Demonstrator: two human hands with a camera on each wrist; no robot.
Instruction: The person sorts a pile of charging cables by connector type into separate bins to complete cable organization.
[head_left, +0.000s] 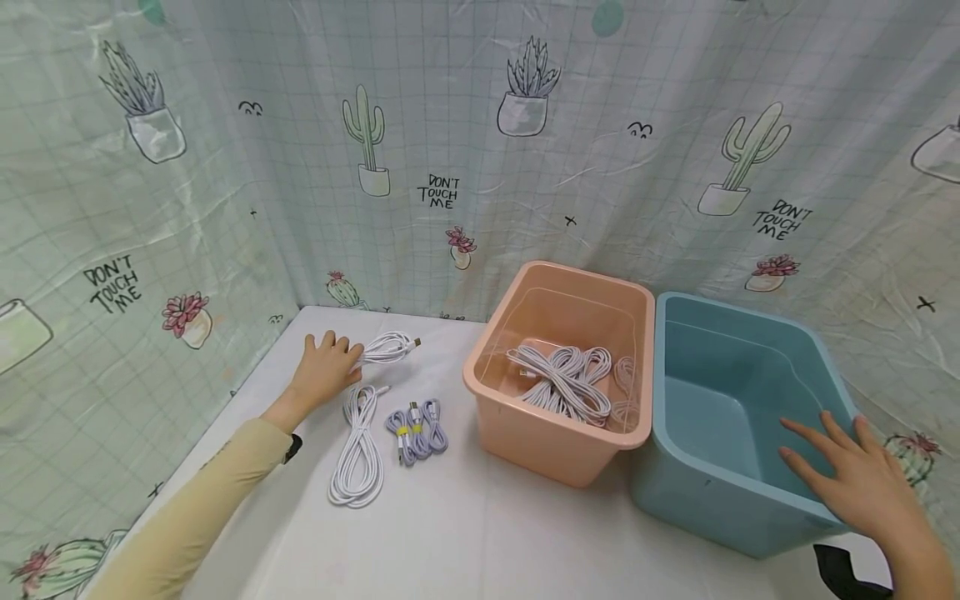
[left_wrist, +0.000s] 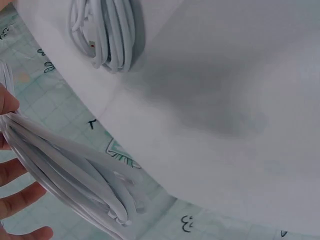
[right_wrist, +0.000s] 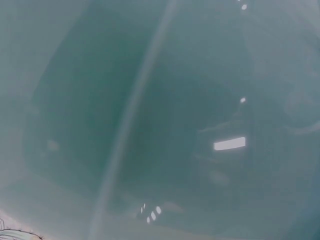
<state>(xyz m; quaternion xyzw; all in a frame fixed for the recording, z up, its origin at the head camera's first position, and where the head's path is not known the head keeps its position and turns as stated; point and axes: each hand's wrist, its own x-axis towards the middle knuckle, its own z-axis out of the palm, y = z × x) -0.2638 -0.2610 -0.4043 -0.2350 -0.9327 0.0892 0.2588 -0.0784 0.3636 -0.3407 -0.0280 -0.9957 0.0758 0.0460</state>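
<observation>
At the far left of the table, my left hand (head_left: 327,367) pinches a coiled white cable (head_left: 386,347) between thumb and finger. In the left wrist view this coil (left_wrist: 75,170) fans out from the pinch, with the other fingers spread beside it. Just nearer lies a second coiled white cable (head_left: 356,467), and to its right sit three short lilac cables (head_left: 417,432), some with yellow ties. My right hand (head_left: 862,475) is at the right rim of a blue bin (head_left: 720,475), fingers spread over its inside. The right wrist view shows only blue-green plastic.
A peach bin (head_left: 540,437) with several coiled white cables (head_left: 566,379) stands left of the blue bin, their rims close together. Behind and at the sides hangs a cactus-print curtain (head_left: 450,125). The white table's (head_left: 420,542) left edge runs beneath my left forearm.
</observation>
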